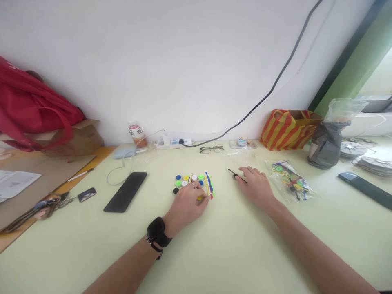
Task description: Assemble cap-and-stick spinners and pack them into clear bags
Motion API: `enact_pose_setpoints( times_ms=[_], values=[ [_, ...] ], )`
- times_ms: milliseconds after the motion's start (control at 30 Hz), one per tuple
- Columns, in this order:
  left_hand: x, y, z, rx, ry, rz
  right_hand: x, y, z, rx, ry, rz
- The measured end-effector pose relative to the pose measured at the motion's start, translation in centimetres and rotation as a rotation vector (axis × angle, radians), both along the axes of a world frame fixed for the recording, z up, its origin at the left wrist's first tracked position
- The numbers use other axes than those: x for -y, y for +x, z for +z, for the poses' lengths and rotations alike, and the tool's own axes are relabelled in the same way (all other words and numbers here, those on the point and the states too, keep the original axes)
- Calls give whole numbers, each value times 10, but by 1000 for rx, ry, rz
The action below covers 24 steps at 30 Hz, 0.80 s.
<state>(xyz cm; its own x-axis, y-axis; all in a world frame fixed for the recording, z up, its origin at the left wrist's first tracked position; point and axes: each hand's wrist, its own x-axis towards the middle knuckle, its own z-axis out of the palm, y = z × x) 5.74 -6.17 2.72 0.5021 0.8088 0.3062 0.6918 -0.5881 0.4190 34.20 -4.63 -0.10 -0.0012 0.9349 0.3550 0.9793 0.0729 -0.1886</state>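
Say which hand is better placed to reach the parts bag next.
The right hand, probably: it is beside the parts bag, though it touches a black rod; the left hand is farther off.

Coloured discs [178,183] partly hidden by left hand [186,205] (their count unclear), red bag [36,106] cut off.

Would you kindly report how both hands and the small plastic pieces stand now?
Left hand at colored sticks, partly hiding discs. Right hand at black rod, grip unclear. Bagged parts right of that hand.

Bright, diffuse light; distorted edges
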Motion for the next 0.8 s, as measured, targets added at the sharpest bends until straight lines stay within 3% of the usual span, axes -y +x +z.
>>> enact_pose_setpoints(
  times_ms=[167, 400, 600, 800],
  values=[
    [0, 0, 1, 11, -21, -17, 10, -3, 7, -127, 65, 90],
    [0, 0, 1, -158, 135, -70, 26, -28, 12, -325, -25, 335],
    [-3, -1, 0, -141, 191, -78, 29, -35, 12, -329, -105, 439],
    [-5, -1, 2, -123, 158, -81, 31, -35, 15, -314, -98, 475]
  ],
)
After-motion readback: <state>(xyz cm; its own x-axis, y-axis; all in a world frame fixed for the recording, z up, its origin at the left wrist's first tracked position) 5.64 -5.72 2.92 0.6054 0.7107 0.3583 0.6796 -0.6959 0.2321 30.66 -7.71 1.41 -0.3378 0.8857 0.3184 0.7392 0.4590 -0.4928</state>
